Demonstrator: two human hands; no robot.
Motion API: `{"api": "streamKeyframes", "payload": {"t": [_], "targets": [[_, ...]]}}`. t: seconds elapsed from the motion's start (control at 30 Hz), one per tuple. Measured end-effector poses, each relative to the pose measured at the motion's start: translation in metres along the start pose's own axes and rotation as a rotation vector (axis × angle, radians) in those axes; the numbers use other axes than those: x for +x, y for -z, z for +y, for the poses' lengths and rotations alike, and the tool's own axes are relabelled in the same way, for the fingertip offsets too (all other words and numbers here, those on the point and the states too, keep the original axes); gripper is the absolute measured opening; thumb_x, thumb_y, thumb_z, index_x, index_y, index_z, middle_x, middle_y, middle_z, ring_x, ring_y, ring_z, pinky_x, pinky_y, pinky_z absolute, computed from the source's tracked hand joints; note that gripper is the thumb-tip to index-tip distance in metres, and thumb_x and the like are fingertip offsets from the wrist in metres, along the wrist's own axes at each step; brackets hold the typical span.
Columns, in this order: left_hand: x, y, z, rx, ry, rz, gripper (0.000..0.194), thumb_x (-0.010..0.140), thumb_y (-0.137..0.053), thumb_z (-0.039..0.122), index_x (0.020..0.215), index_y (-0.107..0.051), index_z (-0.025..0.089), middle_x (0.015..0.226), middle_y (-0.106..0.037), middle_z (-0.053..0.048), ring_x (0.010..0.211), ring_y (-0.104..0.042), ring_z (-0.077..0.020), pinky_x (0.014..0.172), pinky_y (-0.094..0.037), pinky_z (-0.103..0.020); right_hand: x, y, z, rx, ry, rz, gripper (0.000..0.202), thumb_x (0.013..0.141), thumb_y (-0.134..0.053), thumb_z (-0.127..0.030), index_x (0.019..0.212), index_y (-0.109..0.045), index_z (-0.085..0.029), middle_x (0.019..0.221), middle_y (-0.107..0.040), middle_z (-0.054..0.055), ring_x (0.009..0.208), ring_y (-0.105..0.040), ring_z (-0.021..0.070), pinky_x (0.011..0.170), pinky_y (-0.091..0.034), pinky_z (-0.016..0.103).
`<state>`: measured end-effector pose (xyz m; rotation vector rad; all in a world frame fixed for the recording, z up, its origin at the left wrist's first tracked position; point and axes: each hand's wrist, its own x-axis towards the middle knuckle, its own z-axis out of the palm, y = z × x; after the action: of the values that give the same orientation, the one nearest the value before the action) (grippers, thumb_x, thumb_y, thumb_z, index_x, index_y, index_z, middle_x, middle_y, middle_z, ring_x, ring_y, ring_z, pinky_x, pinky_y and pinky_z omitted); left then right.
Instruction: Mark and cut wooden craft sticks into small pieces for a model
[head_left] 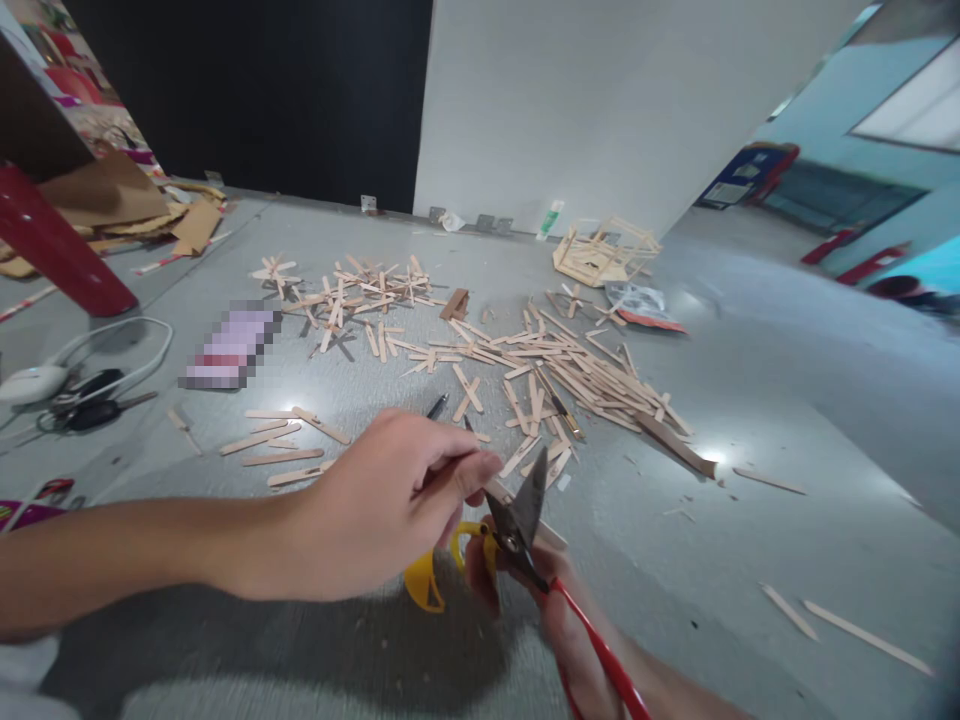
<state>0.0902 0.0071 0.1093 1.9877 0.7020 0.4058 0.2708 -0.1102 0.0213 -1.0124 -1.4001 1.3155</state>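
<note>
Two parted blades (pixel 534 488) at one wooden stick (pixel 551 537), head view.
Left hand (pixel 409 480) pinches the stick; right hand (pixel 576 632) grips the red-handled scissors (pixel 534 572). Seating the stick near the pivot (pixel 511 543), fingertips (pixel 487 465) well clear, should give the cleanest cut.

The scissors (pixel 511 543) have dark, broad metal blades (pixel 531 497) parted in a V, tips pointing up and away, and red handles (pixel 592 632) slanting toward the lower right. A flat, pale wooden craft stick (pixel 552 536) lies slantwise at the blades, partly hidden. Left of the pivot shows a partly covered yellow piece (pixel 421 582).
</note>
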Motion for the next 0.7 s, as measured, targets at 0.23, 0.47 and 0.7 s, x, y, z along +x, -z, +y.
{"api": "streamKeyframes", "payload": {"t": [0.23,0.47,0.7], "targets": [[-0.001,0.002,0.002,0.025,-0.013,-0.01,0.043,0.104,-0.045,0.034,0.067,-0.055,0.016,0.053,-0.046,0.005,0.049,-0.037,-0.007,0.049,-0.026,-0.02,-0.02,0.015,0.016,-0.127,-0.019,-0.068,0.047,0.102,-0.049,-0.066,0.119,-0.061,-0.024,0.099,-0.059,0.008,0.082,-0.055,0.0226,0.07,-0.051,0.035],[-0.001,0.002,0.004,0.028,-0.014,-0.009,0.045,0.104,-0.047,0.032,0.062,-0.05,0.017,0.051,-0.04,0.005,0.048,-0.033,-0.0072,0.049,-0.024,-0.022,-0.023,0.014,0.009,-0.135,-0.055,-0.072,0.041,0.105,-0.047,-0.06,0.123,-0.058,-0.025,0.098,-0.06,0.009,0.072,-0.052,0.021,0.062,-0.049,0.034],[-0.001,0.002,0.002,0.034,-0.036,-0.021,0.042,0.104,-0.048,0.029,0.063,-0.049,0.017,0.052,-0.036,0.006,0.05,-0.031,-0.0071,0.049,-0.022,-0.023,-0.013,0.007,-0.004,-0.175,-0.06,-0.018,0.044,0.104,-0.044,-0.064,0.096,-0.059,-0.022,0.08,-0.048,0.004,0.066,-0.039,0.0182,0.055,-0.038,0.031]]}}
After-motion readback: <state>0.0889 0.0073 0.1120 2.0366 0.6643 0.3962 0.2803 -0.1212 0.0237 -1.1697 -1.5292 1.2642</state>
